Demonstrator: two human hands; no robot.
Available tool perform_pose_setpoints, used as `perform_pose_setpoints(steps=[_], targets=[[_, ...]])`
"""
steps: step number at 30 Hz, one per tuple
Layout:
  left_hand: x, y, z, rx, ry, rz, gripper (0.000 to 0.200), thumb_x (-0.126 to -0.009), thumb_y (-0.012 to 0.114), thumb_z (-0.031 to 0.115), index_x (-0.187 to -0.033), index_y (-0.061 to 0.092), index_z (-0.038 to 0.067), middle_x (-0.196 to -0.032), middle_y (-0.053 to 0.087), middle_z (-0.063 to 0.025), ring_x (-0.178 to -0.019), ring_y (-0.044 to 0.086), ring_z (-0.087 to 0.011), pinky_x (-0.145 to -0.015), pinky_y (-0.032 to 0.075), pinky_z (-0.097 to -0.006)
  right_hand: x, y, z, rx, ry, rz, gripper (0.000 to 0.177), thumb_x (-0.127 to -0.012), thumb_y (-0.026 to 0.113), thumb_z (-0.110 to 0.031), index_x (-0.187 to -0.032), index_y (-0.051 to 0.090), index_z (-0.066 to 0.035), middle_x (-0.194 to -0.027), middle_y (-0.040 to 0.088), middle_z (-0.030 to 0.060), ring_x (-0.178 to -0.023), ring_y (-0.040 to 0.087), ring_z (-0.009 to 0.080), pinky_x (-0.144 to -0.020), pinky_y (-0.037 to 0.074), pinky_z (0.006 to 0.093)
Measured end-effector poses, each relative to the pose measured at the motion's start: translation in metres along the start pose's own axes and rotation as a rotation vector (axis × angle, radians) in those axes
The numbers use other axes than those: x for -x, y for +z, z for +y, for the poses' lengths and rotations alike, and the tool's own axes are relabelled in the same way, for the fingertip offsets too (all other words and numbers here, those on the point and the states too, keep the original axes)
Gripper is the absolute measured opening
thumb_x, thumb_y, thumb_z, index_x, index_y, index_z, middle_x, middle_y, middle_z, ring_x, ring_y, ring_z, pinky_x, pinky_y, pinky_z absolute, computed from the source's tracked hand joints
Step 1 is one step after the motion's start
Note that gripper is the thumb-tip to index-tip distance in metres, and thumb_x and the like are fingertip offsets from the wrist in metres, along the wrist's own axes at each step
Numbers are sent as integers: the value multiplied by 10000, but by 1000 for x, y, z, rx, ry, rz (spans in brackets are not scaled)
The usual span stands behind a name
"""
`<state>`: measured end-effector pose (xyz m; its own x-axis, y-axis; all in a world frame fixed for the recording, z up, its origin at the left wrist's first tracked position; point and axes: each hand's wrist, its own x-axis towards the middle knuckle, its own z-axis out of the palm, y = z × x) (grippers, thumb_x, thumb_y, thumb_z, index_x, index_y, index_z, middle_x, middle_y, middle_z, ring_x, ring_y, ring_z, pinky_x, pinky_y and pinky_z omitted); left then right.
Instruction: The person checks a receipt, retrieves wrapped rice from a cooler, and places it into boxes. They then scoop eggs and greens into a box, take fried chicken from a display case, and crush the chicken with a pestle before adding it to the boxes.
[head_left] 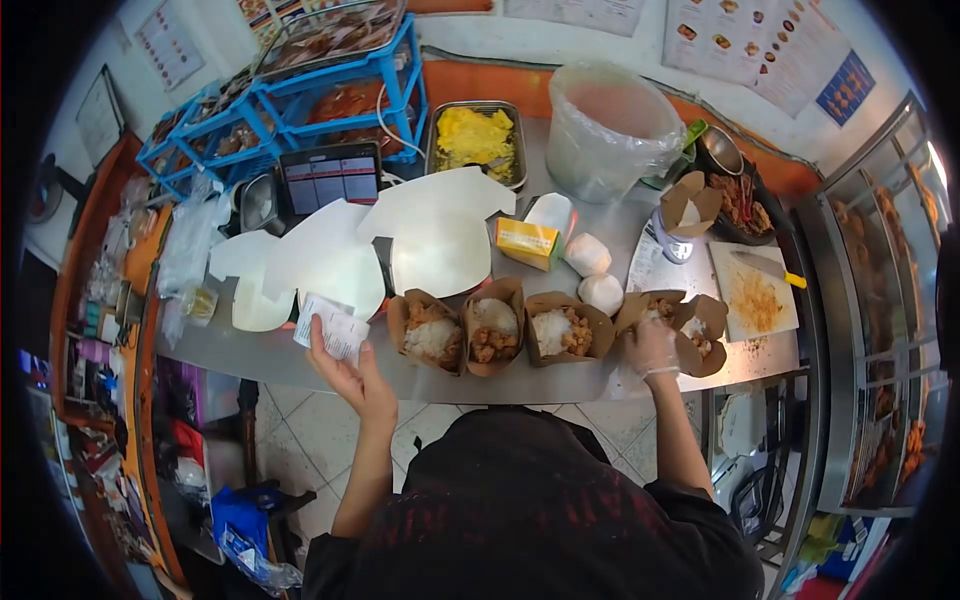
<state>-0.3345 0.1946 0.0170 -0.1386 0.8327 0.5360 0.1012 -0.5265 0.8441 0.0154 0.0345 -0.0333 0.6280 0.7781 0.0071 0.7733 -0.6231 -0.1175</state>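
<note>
My left hand [356, 385] is bare and holds printed paper slips [333, 326] between thumb and fingers, over the table's front edge. A clear plastic glove covers my right hand [655, 350], which reaches into the front of a brown takeout box [627, 312] of food; its fingertips are hidden. Close on its right stands another brown box [713, 322] with rice and fried pieces. Left of it, three more open boxes sit in a row: a near one [590, 350], a middle one [507, 335] and a far-left one [420, 364], each with white rice and browned chunks.
Large white unfolded cartons [432, 225] lie behind the boxes, near a tablet [330, 180]. A tray of yellow food [478, 140] and a plastic-lined bucket [610, 135] stand at the back. Rightward lie a scale [672, 243], a cutting board [757, 312] and a yellow-handled knife [768, 268].
</note>
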Motion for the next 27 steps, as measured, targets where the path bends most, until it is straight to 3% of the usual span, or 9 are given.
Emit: perform_pose_setpoints(steps=[4,6,8,10,12,16,21,25,27], targets=[[-9,35,18,144,13,-119,601,-854,466,-11,-1422,269,-13,-1397,307,-150,-1296,339,-250,-1080,275,-385,0,-17,-3,-50,-108,-26,269,-826,536,-242,-921,617,-3,-922,619,254,-921,590,414,-873,418,498],[-11,48,23,205,-22,-188,588,-852,457,4,-1413,286,-22,-1412,328,-141,-1289,356,-241,-1080,277,-376,1,-50,1,-356,26,312,267,-822,557,-260,-915,631,-21,-917,629,228,-931,589,400,-865,423,484],[-14,59,28,193,-19,-240,576,-849,454,11,-1403,304,-34,-1401,355,-137,-1289,357,-233,-1078,279,-373,2,-71,19,-175,253,539,293,-812,578,-298,-923,653,-37,-929,647,218,-883,610,377,-813,456,476],[-17,70,29,300,-62,-338,566,-838,455,6,-1389,332,-41,-1392,362,-137,-1286,358,-229,-1074,280,-368,-1,-85,19,-31,396,511,310,-801,593,-317,-933,660,-44,-923,657,216,-845,632,369,-752,484,473],[-23,78,36,295,-90,-389,551,-833,450,3,-1374,359,-44,-1360,382,-132,-1276,364,-223,-1066,283,-362,-14,-65,35,-111,513,-18,359,-796,581,-367,-967,653,-60,-918,666,202,-871,638,374,-773,500,439],[-32,83,34,293,-42,-459,538,-825,447,-15,-1359,389,-45,-1302,415,-121,-1237,396,-204,-1051,295,-334,3,-38,55,-22,362,64,333,-808,564,-338,-982,645,-66,-944,658,214,-897,634,369,-780,501,448],[-41,79,29,333,-105,-512,516,-856,521,-16,-1356,393,-35,-1197,419,-111,-1162,455,-209,-1009,346,-329,20,-50,61,41,359,-67,295,-815,580,-300,-1020,638,-97,-948,655,204,-896,625,377,-772,502,449],[-39,78,28,328,-95,-560,522,-855,518,-29,-1363,394,-15,-1204,418,-107,-1157,465,-208,-1005,357,-330,29,-54,45,-151,268,-100,291,-799,618,-293,-985,647,-71,-930,653,203,-895,626,378,-773,501,456],[-39,79,28,318,-136,-605,563,-803,460,-71,-1361,391,-35,-1279,419,-128,-1245,389,-203,-1061,277,-332,20,-53,29,-148,299,-55,258,-779,644,-276,-920,668,-61,-895,650,215,-900,629,376,-791,499,455]])
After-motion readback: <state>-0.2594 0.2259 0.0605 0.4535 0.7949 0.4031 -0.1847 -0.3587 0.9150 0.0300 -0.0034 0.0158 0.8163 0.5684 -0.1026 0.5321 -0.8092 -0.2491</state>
